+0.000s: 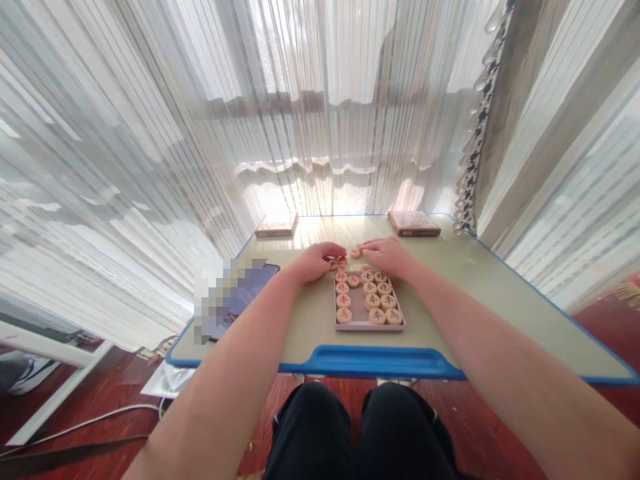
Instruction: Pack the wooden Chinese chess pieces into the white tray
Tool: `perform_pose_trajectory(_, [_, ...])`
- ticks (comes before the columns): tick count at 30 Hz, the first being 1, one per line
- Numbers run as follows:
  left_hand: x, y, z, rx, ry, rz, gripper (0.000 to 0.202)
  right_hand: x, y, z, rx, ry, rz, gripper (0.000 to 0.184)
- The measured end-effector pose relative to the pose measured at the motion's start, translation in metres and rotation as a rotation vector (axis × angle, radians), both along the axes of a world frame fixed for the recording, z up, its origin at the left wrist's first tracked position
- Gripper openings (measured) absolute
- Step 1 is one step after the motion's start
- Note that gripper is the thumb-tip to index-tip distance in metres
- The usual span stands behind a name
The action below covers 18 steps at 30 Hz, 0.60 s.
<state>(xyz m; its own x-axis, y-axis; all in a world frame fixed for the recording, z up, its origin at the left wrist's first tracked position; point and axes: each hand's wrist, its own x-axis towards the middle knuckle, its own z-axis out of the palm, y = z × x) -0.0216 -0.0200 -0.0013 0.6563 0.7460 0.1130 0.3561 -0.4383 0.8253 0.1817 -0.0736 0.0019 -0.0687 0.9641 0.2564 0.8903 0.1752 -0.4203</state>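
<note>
A shallow open box (370, 327) sits on the table in front of me, with round wooden Chinese chess pieces in it. Red-marked pieces (343, 301) form its left column, and black-marked pieces (373, 301) fill the right side. Bare box floor shows between them. Just beyond the box's far edge, my left hand (316, 261) curls its thumb and fingers around a red Chinese chess piece (343, 259) among other loose ones. On the other side my right hand (389, 255) has its fingers stretched out, fingertips beside a loose piece (355, 253). Its fingertips are partly hidden.
Two flat boxes (277, 225) (414, 223) lie at the table's far corners. A tablet-like device (245, 297), partly pixelated, lies at left. The table (480, 300) has a blue rim and a blue front groove (380, 361). Sheer curtains (320, 133) hang behind it.
</note>
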Motion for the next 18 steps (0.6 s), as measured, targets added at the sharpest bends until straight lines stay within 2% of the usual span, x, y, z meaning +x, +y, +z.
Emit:
perform_pose_trajectory(3, [0.001,-0.003,0.001,0.018,0.039,0.048,0.044,0.001,-0.004,0.002,-0.022,0.000,-0.025,0.036])
perform_pose_trajectory(7, [0.001,-0.005,0.002,0.052,0.078,0.053,0.045,0.005,-0.004,-0.004,0.058,-0.091,-0.052,0.038])
perform_pose_trajectory(10, [0.001,-0.004,0.001,0.074,0.090,0.057,0.045,0.008,-0.003,-0.006,0.060,-0.109,-0.044,0.038])
perform_pose_trajectory(15, [0.004,-0.007,0.004,0.021,0.114,0.114,0.040,0.013,-0.004,0.002,0.014,-0.204,-0.143,0.047])
perform_pose_trajectory(18, [0.006,-0.012,0.008,0.014,0.127,0.127,0.035,0.014,-0.007,0.005,0.030,-0.239,-0.149,0.039])
